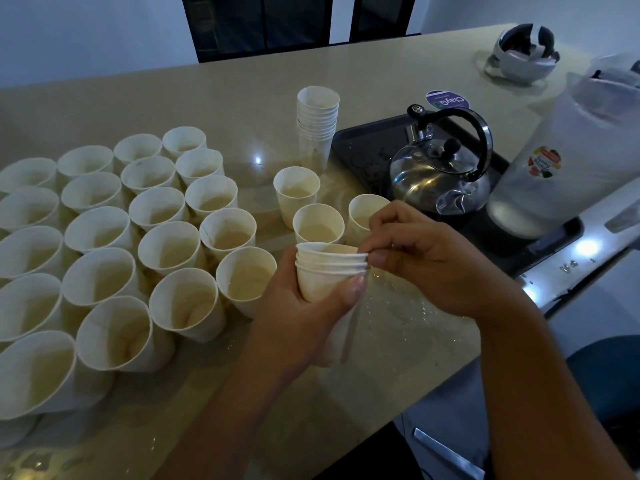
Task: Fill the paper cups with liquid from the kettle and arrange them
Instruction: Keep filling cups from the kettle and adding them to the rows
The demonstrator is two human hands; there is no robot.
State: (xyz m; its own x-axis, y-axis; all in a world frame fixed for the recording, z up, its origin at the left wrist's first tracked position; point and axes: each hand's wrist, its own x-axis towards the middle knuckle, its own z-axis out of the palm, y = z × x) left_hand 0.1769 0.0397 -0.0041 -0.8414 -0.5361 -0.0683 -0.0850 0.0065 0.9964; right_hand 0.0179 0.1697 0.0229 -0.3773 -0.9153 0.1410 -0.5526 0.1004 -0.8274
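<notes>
Looks like the cup-separating step: left hand (pixel 311 306) is wrapped around a small nested stack of paper cups (pixel 329 271) at frame center, while the right hand (pixel 426 258) pinches the top rim to peel one off. Next I'd guess it gets set beside the three loose cups (pixel 313 209), then filled from the kettle (pixel 440 174) sitting on the dark tray (pixel 360 147) at right. Readable writing: "ClayGo" on the round purple sticker (pixel 448 99); the pitcher (pixel 568 168) label is too blurry.

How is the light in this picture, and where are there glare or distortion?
Head view: the room is dim, with a bluish cast; bright glare spots sit on the counter and on the steel kettle; the wide-angle lens stretches and tilts the paper cups at the left edge; the left hand and right hand, holding nested cups, look reasonably sharp.
</notes>
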